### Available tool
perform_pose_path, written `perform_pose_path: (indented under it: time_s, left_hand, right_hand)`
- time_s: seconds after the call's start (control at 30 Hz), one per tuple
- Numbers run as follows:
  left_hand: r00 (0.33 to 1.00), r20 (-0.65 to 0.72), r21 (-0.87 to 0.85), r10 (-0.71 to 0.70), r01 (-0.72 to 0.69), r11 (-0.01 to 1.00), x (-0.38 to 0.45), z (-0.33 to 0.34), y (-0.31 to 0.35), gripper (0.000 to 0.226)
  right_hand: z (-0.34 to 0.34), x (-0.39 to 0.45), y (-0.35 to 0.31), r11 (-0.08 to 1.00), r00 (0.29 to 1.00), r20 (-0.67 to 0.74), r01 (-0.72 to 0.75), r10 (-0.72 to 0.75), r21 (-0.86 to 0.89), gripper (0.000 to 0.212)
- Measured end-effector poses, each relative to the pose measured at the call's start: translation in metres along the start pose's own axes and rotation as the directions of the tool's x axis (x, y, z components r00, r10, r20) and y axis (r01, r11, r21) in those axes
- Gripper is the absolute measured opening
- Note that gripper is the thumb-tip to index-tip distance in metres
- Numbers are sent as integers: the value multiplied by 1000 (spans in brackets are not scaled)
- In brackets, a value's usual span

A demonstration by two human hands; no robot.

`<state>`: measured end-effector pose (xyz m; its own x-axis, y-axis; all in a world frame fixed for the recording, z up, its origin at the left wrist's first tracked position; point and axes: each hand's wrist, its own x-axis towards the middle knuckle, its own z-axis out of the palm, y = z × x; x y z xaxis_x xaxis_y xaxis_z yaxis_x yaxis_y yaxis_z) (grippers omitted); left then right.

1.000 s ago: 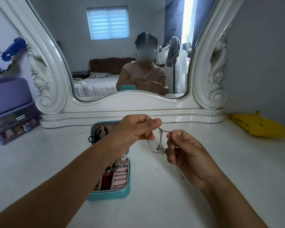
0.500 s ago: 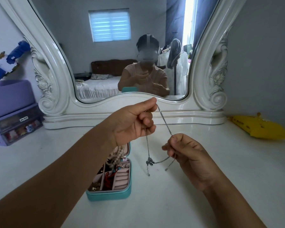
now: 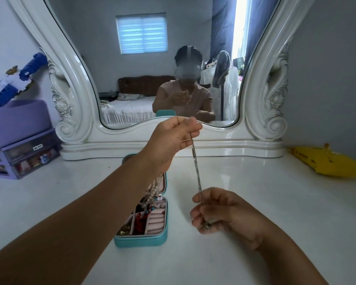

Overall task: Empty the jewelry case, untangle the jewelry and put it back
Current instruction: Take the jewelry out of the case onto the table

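Note:
A thin silver chain (image 3: pixel 196 167) is stretched almost straight between my two hands above the white tabletop. My left hand (image 3: pixel 171 140) is raised and pinches the chain's upper end. My right hand (image 3: pixel 218 210) is lower and nearer, fingers curled round the chain's lower end and its small pendant. The teal jewelry case (image 3: pixel 141 241) stands open on the table under my left forearm. Its pink interior holds a pale bead necklace (image 3: pixel 152 190), a red item and small pieces. My arm hides part of the lid.
A big white carved mirror (image 3: pixel 267 99) stands at the back of the table (image 3: pixel 255 202). A purple drawer unit (image 3: pixel 27 155) sits at the far left. A yellow packet (image 3: pixel 325 163) lies at the far right.
My left hand has risen and my right hand has dropped, pulling the chain from a hanging tangle into a nearly straight line. The case has not moved.

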<state>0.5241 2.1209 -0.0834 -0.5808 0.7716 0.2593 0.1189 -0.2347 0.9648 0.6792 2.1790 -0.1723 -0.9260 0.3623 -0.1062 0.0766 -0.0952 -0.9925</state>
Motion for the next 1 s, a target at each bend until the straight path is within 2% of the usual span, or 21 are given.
perform_pose_path:
  time_s: [0.07,0.17,0.23,0.33,0.43,0.5,0.57,0.7,0.83,0.93,1.0]
  left_hand:
    - [998,-67,107,-8,15,994,3,-1,-9,10]
    - [999,-7,390,-41,41,920,3,-1,-24,11]
    - [997,46,573,-58,21,819,2,0,-34,9]
    - [994,91,736,-65,-23,677,1,2,-49,8]
    - [990,111,795,-88,-35,606,1,5,-59,10]
    - [989,117,832,-91,-48,552,3,8,-66,17]
    - [987,113,858,-113,-39,513,7,10,-75,18]
    - [989,49,896,-140,18,443,19,10,-98,10]
    - [990,-44,912,-131,93,399,30,12,-111,13]
    - [990,-77,894,-121,122,430,35,10,-115,8]
    - [993,-36,867,-112,87,490,32,10,-111,10]
  right_hand:
    - [2,-2,0,996,993,67,-93,93,0,40]
    - [4,-4,-1,984,980,94,-172,176,-45,30]
    - [4,-4,1,980,992,36,-117,124,-160,15]
    - [3,-2,4,928,990,-123,15,-66,-373,14]
    - [-5,0,7,830,912,-335,10,-236,-557,18]
    - [-10,2,8,790,840,-447,-38,-306,-612,17]
    - [-14,4,9,777,802,-500,-73,-327,-625,16]
    - [-15,5,11,770,798,-509,-90,-324,-632,15]
    - [-16,7,14,750,802,-505,-112,-318,-651,17]
    - [-17,8,14,742,807,-499,-117,-316,-660,17]
    - [-17,9,15,732,812,-492,-123,-314,-670,17]
